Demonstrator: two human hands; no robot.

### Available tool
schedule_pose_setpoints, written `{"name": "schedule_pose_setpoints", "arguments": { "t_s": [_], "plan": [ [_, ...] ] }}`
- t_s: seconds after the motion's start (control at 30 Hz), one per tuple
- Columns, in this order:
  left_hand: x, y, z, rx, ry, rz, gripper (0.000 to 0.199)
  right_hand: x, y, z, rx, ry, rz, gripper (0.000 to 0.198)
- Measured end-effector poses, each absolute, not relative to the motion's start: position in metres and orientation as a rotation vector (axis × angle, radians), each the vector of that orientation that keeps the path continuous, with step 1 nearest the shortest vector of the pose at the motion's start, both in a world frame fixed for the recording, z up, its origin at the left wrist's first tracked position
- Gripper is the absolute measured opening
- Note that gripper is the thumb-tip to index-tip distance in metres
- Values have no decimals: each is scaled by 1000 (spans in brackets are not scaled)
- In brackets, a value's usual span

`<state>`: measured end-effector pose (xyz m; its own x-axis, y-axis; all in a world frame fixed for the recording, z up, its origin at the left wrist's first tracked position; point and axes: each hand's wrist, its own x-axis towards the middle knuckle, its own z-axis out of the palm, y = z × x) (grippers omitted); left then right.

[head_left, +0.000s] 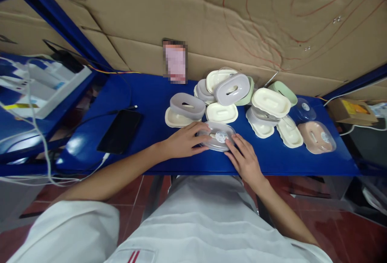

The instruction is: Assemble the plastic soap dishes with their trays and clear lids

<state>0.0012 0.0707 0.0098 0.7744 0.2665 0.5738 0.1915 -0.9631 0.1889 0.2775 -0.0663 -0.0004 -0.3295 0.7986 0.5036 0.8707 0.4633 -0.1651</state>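
A small oval box with a clear lid and a round white sticker [218, 135] lies near the front edge of the blue shelf [151, 93]. My left hand [185, 140] grips its left side, fingers curled over the lid. My right hand [245, 159] touches its right front edge with spread fingertips. Just behind lie several similar oval boxes: a grey one [187, 106], a cream one [221, 113] and a tilted grey one [232, 88].
More cream boxes [270, 102], a loose clear lid [302, 110] and a pink box [316, 136] sit to the right. A black phone [119, 130] with a cable lies at left. Cardboard lines the back wall. A white tray [51, 89] stands far left.
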Motion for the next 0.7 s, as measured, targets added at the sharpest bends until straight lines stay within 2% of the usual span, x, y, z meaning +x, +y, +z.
{"name": "schedule_pose_setpoints", "arguments": {
  "t_s": [0.13, 0.4, 0.7],
  "plan": [
    [1, 72, 8, 2774, 434, 926, 28, 281, -58, 2, -1358, -2201, -108, 74],
    [-6, 77, 0, 2867, 358, 917, 31, 279, -60, 0, -1329, -2231, -24, 86],
    [-5, 79, 1, 2843, 291, 961, 27, 283, -64, -3, -1306, -2247, 7, 85]
  ]
}}
